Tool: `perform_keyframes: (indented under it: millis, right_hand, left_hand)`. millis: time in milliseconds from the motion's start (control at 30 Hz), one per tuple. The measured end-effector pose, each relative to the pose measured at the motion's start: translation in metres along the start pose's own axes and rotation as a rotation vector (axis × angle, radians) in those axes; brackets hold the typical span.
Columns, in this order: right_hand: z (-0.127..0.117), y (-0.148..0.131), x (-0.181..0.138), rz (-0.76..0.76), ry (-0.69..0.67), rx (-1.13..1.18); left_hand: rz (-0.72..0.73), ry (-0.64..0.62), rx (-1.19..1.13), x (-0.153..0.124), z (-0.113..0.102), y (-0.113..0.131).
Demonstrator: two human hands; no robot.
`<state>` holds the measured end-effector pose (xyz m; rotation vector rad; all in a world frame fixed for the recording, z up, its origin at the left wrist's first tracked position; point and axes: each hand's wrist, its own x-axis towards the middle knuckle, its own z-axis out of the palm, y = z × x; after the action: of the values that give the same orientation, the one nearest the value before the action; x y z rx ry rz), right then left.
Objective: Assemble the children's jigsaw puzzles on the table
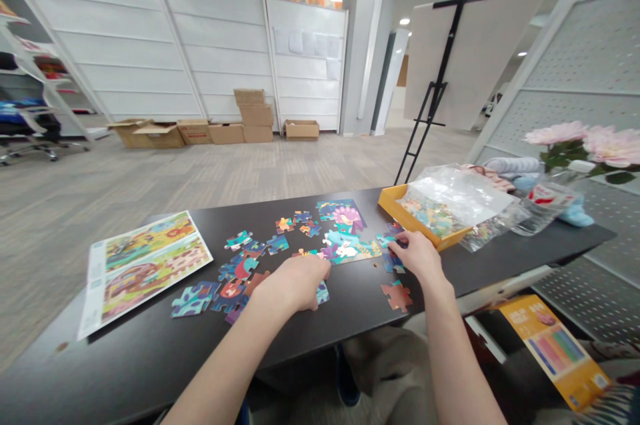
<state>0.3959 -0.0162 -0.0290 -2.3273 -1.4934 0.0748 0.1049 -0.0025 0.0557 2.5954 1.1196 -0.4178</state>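
Note:
A partly joined jigsaw puzzle (345,248) lies on the black table, showing a white rabbit and a pink-purple figure. At its lower left edge is my left hand (297,278), with the fingers curled down; whatever they grip is hidden. A blue-teal puzzle piece (323,292) shows beside that hand's thumb side. My right hand (419,254) pinches a teal puzzle piece (385,240) at the joined part's right edge. Below its fingers sits a dark blue piece (393,261), and nearer me a brown piece (397,296). Several loose pieces (240,268) spread left of my left hand.
A picture sheet (150,265) lies on the table's left. At the right are a yellow box tray (395,202) with pieces and plastic bags, a clear bottle (545,202) and pink flowers (613,145). An easel (440,85) stands behind; a yellow package (555,345) is lower right.

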Motion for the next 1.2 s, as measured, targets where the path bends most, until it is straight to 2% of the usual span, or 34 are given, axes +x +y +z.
perform_keyframes:
  millis: [200,367,1200]
  right_hand:
    - [0.002,0.002,0.005,-0.017,0.004,-0.067]
    - [0.003,0.003,0.009,-0.004,-0.036,-0.056]
    - [0.009,0.011,0.019,-0.036,-0.052,-0.047]
  left_hand:
    - [0.014,0.008,-0.002,0.001,0.002,-0.002]
    - [0.020,0.003,-0.016,0.001,0.002,-0.002]
    - [0.024,0.029,-0.020,0.000,0.005,-0.006]
